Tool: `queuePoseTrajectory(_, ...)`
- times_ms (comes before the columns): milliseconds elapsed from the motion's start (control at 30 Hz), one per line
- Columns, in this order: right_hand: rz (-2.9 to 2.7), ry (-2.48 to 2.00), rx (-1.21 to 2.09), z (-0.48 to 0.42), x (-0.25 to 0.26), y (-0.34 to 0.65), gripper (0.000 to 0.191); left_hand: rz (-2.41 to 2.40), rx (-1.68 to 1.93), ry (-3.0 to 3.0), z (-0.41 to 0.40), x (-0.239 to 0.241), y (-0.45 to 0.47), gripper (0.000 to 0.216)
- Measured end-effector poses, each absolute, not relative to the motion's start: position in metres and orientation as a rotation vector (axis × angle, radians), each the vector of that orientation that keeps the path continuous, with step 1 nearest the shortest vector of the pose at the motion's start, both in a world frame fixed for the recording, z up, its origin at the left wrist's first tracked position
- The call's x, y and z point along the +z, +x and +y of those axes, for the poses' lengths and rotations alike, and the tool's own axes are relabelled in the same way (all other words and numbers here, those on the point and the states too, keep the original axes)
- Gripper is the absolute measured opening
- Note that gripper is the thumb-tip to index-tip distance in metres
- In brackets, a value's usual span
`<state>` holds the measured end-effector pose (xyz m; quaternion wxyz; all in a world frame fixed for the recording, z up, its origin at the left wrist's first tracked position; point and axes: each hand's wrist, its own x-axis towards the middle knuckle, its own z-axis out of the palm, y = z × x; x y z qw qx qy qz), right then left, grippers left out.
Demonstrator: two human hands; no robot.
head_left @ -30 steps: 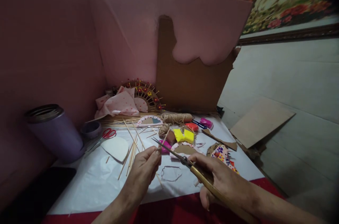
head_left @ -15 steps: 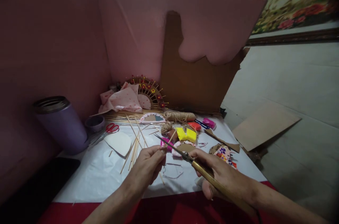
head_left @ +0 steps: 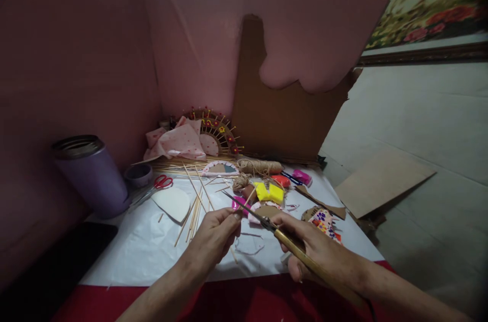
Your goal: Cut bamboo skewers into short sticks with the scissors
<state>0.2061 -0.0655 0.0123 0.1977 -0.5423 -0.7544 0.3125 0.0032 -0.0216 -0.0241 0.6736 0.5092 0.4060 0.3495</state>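
Observation:
My right hand (head_left: 318, 253) grips long scissors with brass-coloured handles (head_left: 293, 248); their dark blades (head_left: 244, 207) point up and left. My left hand (head_left: 214, 236) is closed in a pinch on a thin wooden skewer (head_left: 246, 198), held right at the blades. Both hands hover above the white sheet (head_left: 141, 251) near the table's front edge. Loose skewers (head_left: 192, 213) lie just left of my left hand. A white heart-shaped cutout (head_left: 172, 203) lies further left.
A purple tumbler (head_left: 91, 174), a small purple cup (head_left: 138, 174) and red-handled scissors (head_left: 162, 182) sit at the left. Twine (head_left: 259, 166), yellow (head_left: 269, 192), orange and pink clay pieces, cardboard scraps and a skewer fan craft (head_left: 215, 131) crowd the back. Pink and brown boards (head_left: 274, 103) stand behind.
Both hands have drifted slightly right and up in view, and closer together; the skewer tip now sits at the scissor blades. The camera shifted a little.

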Motion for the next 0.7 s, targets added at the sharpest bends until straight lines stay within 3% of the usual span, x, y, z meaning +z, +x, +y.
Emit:
queuePoseTrajectory(333,-2.107,-1.498,0.911,-0.065,0.01,0.208,0.034,0.921,0.776,1.17,-0.021,-0.024,0.003,0.034)
queuePoseTrajectory(533,-2.092,-1.53,0.948,-0.069,0.007,0.201,0.016,0.909,0.765,1.255,-0.017,-0.031,0.001,0.037)
queuePoseTrajectory(700,-2.041,-1.488,0.95,-0.073,0.0,0.198,0.012,0.96,0.814,1.353,-0.016,-0.036,0.003,0.036)
